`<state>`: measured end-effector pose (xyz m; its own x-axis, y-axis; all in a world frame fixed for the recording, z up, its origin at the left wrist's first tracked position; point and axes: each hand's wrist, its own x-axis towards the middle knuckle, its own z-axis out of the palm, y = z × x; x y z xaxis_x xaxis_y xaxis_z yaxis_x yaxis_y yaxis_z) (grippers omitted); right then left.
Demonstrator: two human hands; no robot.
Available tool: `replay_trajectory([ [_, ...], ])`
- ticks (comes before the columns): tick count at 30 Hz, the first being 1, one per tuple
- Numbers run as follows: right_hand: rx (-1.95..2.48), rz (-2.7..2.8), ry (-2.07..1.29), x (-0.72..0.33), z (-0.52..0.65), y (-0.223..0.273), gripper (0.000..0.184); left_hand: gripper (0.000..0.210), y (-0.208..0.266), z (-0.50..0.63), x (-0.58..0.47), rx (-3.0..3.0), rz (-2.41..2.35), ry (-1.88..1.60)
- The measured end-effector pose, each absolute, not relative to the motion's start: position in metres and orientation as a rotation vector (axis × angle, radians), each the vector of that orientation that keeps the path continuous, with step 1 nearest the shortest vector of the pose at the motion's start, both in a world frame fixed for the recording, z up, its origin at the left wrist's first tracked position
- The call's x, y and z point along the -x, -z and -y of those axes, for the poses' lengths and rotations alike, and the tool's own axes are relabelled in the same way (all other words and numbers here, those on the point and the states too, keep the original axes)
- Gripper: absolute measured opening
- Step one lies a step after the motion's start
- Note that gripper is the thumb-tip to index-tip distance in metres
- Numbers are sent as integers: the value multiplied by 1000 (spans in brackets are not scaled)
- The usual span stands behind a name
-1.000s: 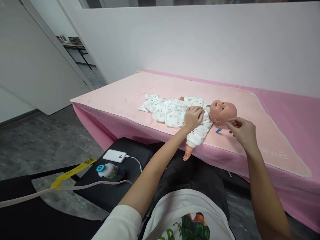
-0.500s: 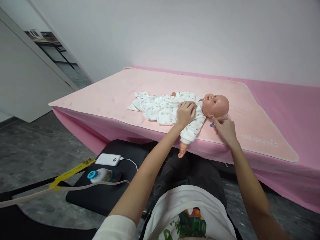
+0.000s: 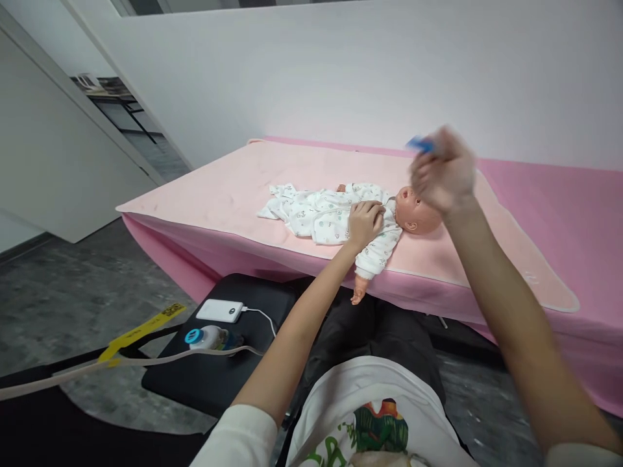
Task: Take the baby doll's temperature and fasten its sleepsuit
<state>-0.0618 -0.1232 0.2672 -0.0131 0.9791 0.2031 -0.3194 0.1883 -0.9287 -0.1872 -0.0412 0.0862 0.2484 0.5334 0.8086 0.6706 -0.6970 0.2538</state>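
Note:
A baby doll (image 3: pixel 333 217) in a white patterned outfit lies on its back, head to the right. My left hand (image 3: pixel 365 222) rests on its chest near the collar, fingers laid over the cloth. Above the doll's head (image 3: pixel 417 214) my right hand (image 3: pixel 445 172) is raised and blurred by motion. Its curled fingers hold a small blue object (image 3: pixel 421 144), too smeared to tell its kind. My right hand covers part of the doll's face. One doll arm (image 3: pixel 360 288) hangs over the table's near edge.
The doll lies on a pale pink mat (image 3: pixel 209 188) over a pink cloth (image 3: pixel 559 201), against a white wall (image 3: pixel 341 71). At lower left a black chair (image 3: pixel 170 376) bears a white power bank (image 3: pixel 220 311) with a cable and a blue-capped bottle (image 3: pixel 211 338).
My right hand has lifted from beside the doll's head, upward, with the blue object in it. My left hand stays on the doll's chest. The view has shifted slightly.

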Motion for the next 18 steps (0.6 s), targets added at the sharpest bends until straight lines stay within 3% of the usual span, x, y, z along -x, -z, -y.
replay_trajectory([
  [3,903,1124,-1337,72,121,-279,33,14,-87,42,188,2366,1146,1424],
  [6,693,1002,-1177,76,122,-285,38,15,-88,44,189,2393,1122,1420],
  [10,1067,1315,-1307,77,122,-273,33,14,-89,45,190,2382,1141,1432],
  [18,1111,1400,-1117,66,110,-245,55,13,-90,45,189,2378,1158,1403],
])
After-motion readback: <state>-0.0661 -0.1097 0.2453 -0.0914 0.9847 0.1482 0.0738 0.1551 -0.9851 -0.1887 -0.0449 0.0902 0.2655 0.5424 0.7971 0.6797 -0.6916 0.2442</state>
